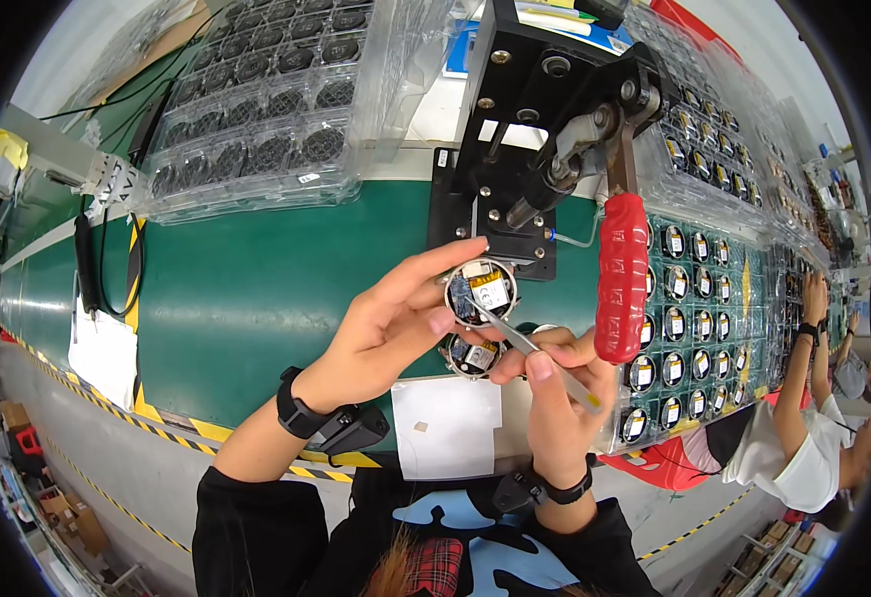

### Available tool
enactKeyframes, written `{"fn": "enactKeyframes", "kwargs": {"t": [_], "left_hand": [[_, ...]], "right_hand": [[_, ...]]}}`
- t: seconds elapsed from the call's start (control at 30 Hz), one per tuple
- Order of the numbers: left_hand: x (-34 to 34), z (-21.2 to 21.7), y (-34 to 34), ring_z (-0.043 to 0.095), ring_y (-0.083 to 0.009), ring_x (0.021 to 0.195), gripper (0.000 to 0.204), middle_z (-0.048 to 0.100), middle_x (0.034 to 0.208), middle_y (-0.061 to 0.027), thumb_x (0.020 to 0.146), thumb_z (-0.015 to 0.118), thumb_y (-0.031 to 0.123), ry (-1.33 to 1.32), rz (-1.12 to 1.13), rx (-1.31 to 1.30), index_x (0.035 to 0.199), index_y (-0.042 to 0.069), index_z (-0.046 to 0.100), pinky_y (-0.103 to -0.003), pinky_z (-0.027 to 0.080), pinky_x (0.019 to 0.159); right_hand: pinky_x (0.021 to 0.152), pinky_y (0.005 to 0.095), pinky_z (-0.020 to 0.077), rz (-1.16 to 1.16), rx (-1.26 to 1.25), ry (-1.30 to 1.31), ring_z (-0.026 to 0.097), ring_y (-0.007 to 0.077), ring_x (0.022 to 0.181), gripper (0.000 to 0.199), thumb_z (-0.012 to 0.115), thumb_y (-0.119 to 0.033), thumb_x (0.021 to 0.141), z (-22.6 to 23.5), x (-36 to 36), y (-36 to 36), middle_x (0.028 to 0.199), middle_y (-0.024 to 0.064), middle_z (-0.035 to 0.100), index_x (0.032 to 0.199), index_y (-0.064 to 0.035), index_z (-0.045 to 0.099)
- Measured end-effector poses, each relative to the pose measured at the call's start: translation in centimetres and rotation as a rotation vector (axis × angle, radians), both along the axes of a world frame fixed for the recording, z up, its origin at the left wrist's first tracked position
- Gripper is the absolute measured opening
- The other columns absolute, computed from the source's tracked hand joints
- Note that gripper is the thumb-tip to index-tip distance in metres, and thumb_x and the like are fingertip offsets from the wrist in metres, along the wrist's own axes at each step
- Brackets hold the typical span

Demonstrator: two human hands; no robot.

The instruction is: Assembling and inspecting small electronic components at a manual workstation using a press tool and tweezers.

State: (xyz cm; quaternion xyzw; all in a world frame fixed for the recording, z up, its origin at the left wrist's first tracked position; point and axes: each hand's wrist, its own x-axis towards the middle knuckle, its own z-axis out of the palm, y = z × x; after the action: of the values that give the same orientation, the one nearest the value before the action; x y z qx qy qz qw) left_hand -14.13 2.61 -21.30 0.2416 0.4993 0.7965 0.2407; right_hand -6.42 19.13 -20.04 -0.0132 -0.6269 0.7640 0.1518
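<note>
My left hand [381,323] grips a round watch case [492,293] by its rim, between thumb and fingers. A battery with a white label and a dark circuit board show in the case's open side. My right hand [567,403] is closed on a pair of metal tweezers [517,338], whose tip reaches the lower edge of the parts inside the case. Just below lies a second round watch case [472,356], also open with its innards showing; the right fingers are close beside it. Whether the tweezers pinch anything is too small to tell.
A black toggle press [500,214] with a red handle [622,284] rises beyond my hands. Clear trays of watch cases [689,318] lie to the right, stacked trays of black round parts [256,149] at far left. White paper [443,428] lies near. A co-worker [798,438] sits right.
</note>
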Motion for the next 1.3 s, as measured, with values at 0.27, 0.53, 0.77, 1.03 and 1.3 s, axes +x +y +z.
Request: {"fn": "enactKeyframes", "kwargs": {"t": [0.27,0.53,0.77,1.03,1.3], "left_hand": [[0.3,0.3,0.0,0.051,-0.0189,0.114,0.050,0.049,0.130,-0.0156,0.094,0.036,-0.004,0.072,-0.031,-0.039,0.143,0.000,0.025,-0.033,0.044,0.094],[0.6,0.6,0.2,0.055,-0.0171,0.107,0.053,0.044,0.137,-0.0171,0.090,0.045,-0.006,0.143,0.034,-0.109,0.140,-0.005,0.029,-0.031,0.045,0.088],[0.8,-0.1,0.5,0.051,-0.0191,0.116,0.052,0.041,0.140,-0.0163,0.089,0.045,-0.008,0.177,0.045,-0.060,0.139,-0.003,0.031,-0.033,0.042,0.096],[0.4,-0.1,0.3,0.056,-0.0190,0.110,0.050,0.047,0.134,-0.0154,0.091,0.041,-0.008,0.115,-0.034,-0.049,0.140,0.000,0.032,-0.031,0.048,0.090],[0.0,0.3,-0.7,0.067,-0.0166,0.073,0.043,0.057,0.119,-0.0195,0.094,0.037,-0.002,-0.041,-0.112,-0.174,0.136,-0.003,0.035,-0.026,0.056,0.061]], "right_hand": [[0.065,0.0295,0.0508,0.162,-0.203,-0.066,0.062,0.0163,0.070,0.016,0.057,0.001,0.088,-0.3,-0.2,1.4,0.085,0.0142,0.062,0.085,-0.0042,0.042],[0.058,0.0278,0.0482,0.144,-0.248,-0.111,0.060,0.0158,0.064,0.019,0.058,0.002,0.086,-0.5,-0.1,1.4,0.082,0.0138,0.060,0.084,-0.0052,0.041],[0.055,0.0281,0.0463,0.114,-0.448,-0.154,0.058,0.0169,0.058,0.016,0.055,0.001,0.085,-0.5,-0.3,1.0,0.079,0.0136,0.060,0.085,-0.0055,0.040],[0.053,0.0297,0.0452,0.067,-0.410,-0.090,0.055,0.0173,0.055,0.015,0.053,-0.002,0.087,-0.2,-0.6,0.3,0.072,0.0135,0.057,0.086,-0.0056,0.039],[0.050,0.0301,0.0421,-0.101,-0.270,0.053,0.049,0.0174,0.051,0.019,0.055,-0.008,0.086,0.9,0.9,2.3,0.066,0.0133,0.051,0.087,-0.0054,0.036]]}}
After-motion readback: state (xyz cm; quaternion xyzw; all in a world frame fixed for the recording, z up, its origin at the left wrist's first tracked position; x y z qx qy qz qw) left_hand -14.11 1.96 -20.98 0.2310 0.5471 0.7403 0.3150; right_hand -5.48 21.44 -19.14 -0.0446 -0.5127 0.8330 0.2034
